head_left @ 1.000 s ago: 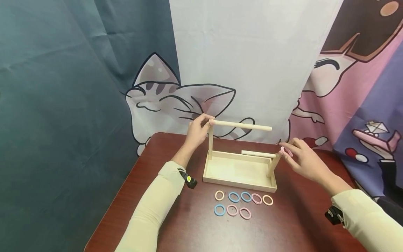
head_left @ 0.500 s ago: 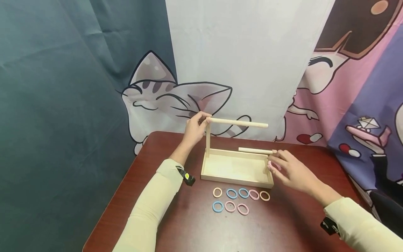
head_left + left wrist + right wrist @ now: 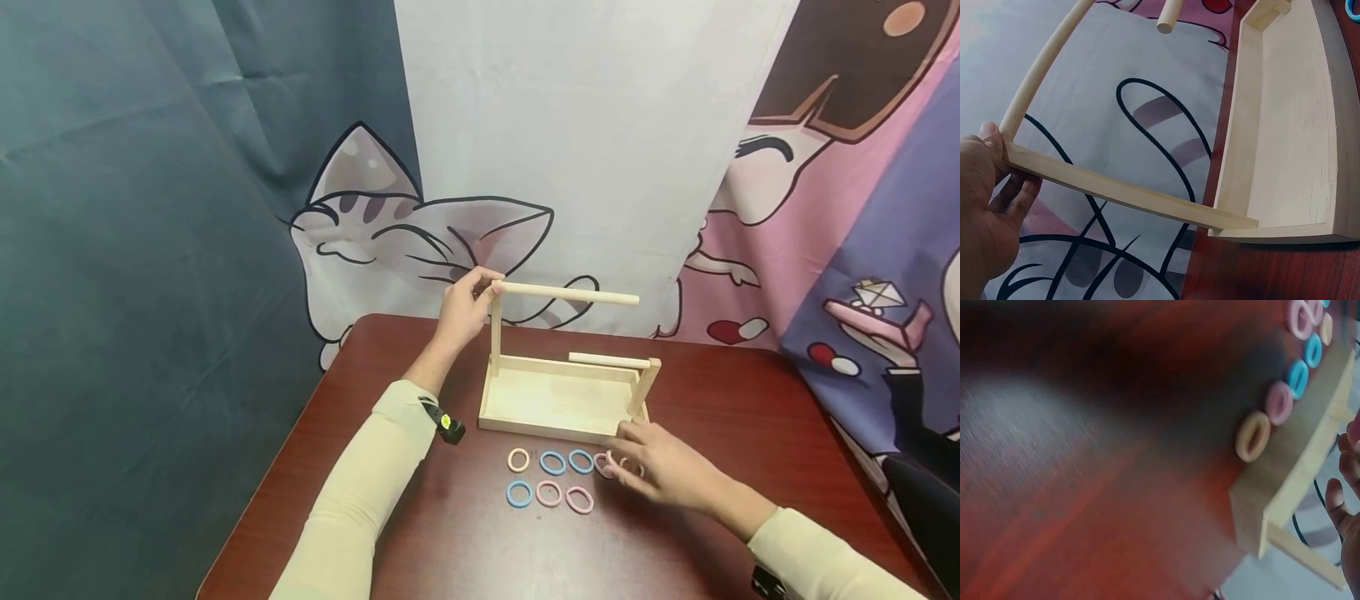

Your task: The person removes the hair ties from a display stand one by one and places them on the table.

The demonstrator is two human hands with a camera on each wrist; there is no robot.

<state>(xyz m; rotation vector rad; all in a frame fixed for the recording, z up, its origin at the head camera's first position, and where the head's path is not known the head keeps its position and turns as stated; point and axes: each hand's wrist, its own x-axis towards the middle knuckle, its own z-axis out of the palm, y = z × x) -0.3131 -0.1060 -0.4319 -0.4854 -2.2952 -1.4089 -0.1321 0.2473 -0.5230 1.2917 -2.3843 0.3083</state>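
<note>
My left hand (image 3: 467,308) pinches the top corner of a wooden stand, where the tall post (image 3: 496,333) meets the upper rod (image 3: 570,292). In the left wrist view, thumb and fingers sit around that corner (image 3: 1007,150). A shallow wooden tray (image 3: 562,432) forms the base. On its right, a shorter post (image 3: 643,385) carries a lower rod (image 3: 607,360). My right hand (image 3: 663,467) is in front of the tray's right corner, over the right end of the ring rows. Its fingers appear to pinch a pink ring (image 3: 613,460), blurred and partly hidden.
Two rows of rings lie on the dark red table (image 3: 480,550) before the tray, among them a yellow ring (image 3: 518,460), a blue ring (image 3: 519,493) and a pink ring (image 3: 579,500). A printed curtain (image 3: 600,125) hangs behind the table.
My right hand has moved from beside the short post down and toward me, to the rings, with the pink ring. The left hand keeps its hold on the stand's corner.
</note>
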